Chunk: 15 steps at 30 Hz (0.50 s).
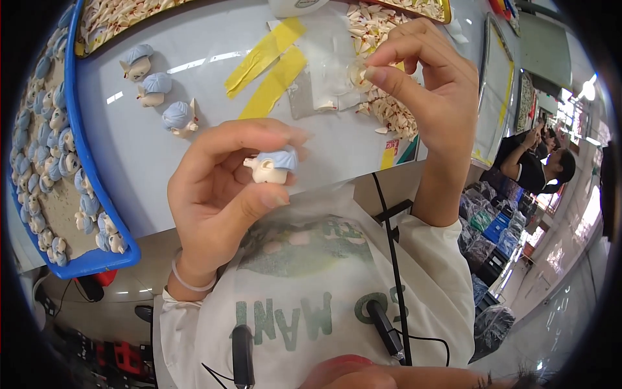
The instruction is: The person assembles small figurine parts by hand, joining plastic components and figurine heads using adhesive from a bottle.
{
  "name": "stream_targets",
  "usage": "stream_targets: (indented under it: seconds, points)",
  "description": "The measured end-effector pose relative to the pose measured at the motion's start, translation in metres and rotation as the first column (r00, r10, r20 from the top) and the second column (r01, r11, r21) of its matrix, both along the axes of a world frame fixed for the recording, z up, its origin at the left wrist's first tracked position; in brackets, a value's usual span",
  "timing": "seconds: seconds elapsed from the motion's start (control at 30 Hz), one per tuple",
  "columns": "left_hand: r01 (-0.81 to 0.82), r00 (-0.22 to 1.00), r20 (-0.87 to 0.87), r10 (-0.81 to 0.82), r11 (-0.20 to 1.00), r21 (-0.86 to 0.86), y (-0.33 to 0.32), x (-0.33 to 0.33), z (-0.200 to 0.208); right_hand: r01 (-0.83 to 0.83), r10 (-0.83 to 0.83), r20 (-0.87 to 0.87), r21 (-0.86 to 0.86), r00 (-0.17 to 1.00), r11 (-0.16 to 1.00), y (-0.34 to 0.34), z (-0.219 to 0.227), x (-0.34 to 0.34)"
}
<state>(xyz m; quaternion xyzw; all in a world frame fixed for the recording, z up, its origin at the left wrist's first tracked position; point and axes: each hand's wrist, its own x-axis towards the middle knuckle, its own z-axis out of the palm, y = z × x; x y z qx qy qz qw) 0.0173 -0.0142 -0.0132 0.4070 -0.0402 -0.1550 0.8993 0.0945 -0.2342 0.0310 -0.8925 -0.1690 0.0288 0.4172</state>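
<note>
Over the tabletop (214, 97), just in from its near edge, the left grip (217, 175) pinches a small doll head (269, 167) with a blue cap between thumb and fingers, which cover part of it. Toward the right edge, the right grip (437, 84) has thumb and forefinger brought together; whether they hold anything I cannot tell. Behind it, a heap of pale pieces (392, 121) is partly hidden. Three more heads (154, 89) lie leftward; the far end of a blue tray (97, 185) at the left edge and a white bottle (295, 6) at the far edge are cut off.
</note>
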Motion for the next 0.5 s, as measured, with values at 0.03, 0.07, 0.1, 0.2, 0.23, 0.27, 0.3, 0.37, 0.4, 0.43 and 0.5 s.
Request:
stream_targets:
  seconds: [0.03,0.07,0.1,0.2,0.23,0.27,0.3,0.37,0.4,0.43,0.5]
  points:
    - [-0.014,1.0,0.014,0.014,1.0,0.01,-0.001,0.001,-0.001,0.004,-0.005,0.014,0.012,1.0,1.0,0.001,0.0,0.0]
    - [-0.029,0.999,0.028,0.028,0.999,0.019,-0.002,0.002,0.0,0.004,-0.004,0.014,0.014,1.0,1.0,0.001,0.0,0.0]
    - [-0.03,0.999,0.029,0.029,0.999,0.021,-0.005,0.002,0.003,0.007,-0.007,0.016,0.003,1.0,1.0,0.001,-0.001,0.0]
    - [-0.098,0.992,-0.062,0.113,0.975,0.201,-0.009,0.002,0.012,0.048,-0.049,0.024,0.036,0.999,0.998,0.004,-0.001,-0.004]
    - [-0.086,0.994,-0.05,0.096,0.98,0.18,-0.009,0.002,0.011,0.083,-0.085,0.026,0.075,0.996,0.994,0.005,0.0,-0.006]
    - [-0.073,0.996,-0.037,0.08,0.985,0.159,-0.009,0.001,0.011,0.082,-0.085,0.03,0.076,0.996,0.994,0.006,0.003,-0.011]
    - [-0.074,0.996,-0.034,0.08,0.984,0.159,-0.01,0.001,0.01,0.063,-0.063,-0.008,0.232,0.998,0.971,0.008,0.009,-0.019]
    - [-0.116,0.993,0.019,0.115,0.973,0.201,-0.012,-0.001,0.011,0.047,-0.034,-0.041,0.386,0.999,0.921,0.016,0.015,-0.034]
    - [-0.116,0.993,0.021,0.114,0.973,0.202,-0.014,-0.003,0.012,0.013,0.001,-0.031,0.449,1.0,0.893,0.022,0.014,-0.041]
    - [-0.136,0.99,0.054,0.128,0.973,0.185,-0.016,-0.003,0.012,-0.02,0.035,-0.019,0.509,0.999,0.86,0.028,0.013,-0.047]
    - [-0.154,0.986,0.089,0.141,0.974,0.167,-0.016,-0.004,0.011,0.031,0.027,-0.098,0.548,0.995,0.836,0.038,0.01,-0.058]
